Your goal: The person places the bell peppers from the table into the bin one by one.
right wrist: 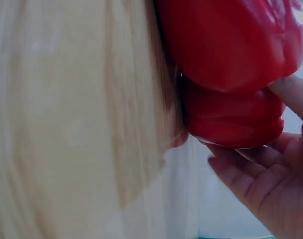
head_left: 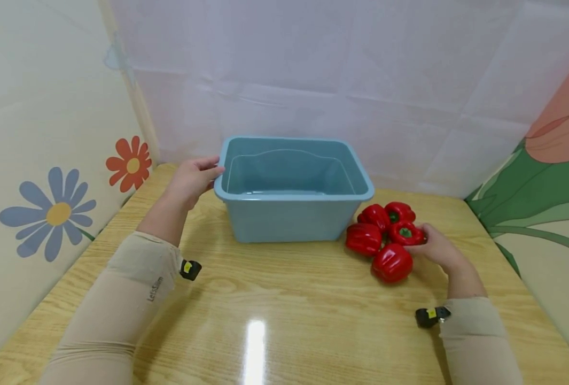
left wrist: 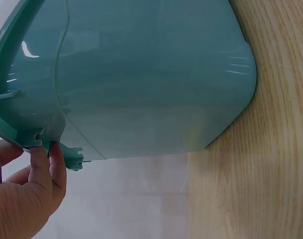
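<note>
Pale sleeves (head_left: 135,289) lie nearest us, cut off by the head view's lower edge, in front of the blue tub (head_left: 289,220); the tub's rim (head_left: 294,197) hides some fingertips of the left hand (head_left: 190,182) there; the left wrist view shows us those fingers tucked under the rim beside notched tabs (left wrist: 74,157), a narrow pinch at the tub's left end; to the tub's right, five glossy, lobed red peppers (head_left: 363,239) cluster on the wood-grained table (head_left: 289,289), the right hand (head_left: 440,248) curled round the rightmost pepper (head_left: 399,229); the right wrist view shows us its thumb and fingers on opposite sides, though a nearer pepper (right wrist: 231,40) covers part; only the head view gives us the held pepper's green stem (head_left: 406,233).
</note>
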Demonstrator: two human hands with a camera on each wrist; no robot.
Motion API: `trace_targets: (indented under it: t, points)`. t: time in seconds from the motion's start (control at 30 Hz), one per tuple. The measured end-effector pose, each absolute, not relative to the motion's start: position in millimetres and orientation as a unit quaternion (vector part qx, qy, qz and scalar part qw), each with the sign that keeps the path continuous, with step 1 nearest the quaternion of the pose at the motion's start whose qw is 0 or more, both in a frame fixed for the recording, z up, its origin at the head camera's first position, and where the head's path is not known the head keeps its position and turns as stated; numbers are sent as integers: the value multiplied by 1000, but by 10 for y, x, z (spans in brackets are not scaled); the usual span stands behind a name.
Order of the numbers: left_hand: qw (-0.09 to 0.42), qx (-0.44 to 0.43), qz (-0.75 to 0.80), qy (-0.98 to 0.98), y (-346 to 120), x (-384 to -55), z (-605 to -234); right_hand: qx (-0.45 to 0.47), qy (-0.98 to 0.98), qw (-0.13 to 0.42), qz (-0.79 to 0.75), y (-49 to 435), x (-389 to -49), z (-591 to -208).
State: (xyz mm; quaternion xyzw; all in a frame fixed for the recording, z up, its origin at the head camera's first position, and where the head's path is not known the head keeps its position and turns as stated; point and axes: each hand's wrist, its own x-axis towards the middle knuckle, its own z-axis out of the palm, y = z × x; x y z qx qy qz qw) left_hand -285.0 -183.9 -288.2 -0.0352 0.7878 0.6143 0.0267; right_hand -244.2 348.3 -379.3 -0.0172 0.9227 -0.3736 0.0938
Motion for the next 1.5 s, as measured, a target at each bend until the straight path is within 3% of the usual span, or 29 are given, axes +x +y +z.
trace_targets:
  t: [0.87,1.5]
  points:
    - [26,-31,614,788,-1836,-2891,-2905,-6,918,72,-390,3489,-2435,-3736]
    - [23,-26,613,789,-1816,-2897,-2912,-19,926,47,-375,3529,-2461,-3462]
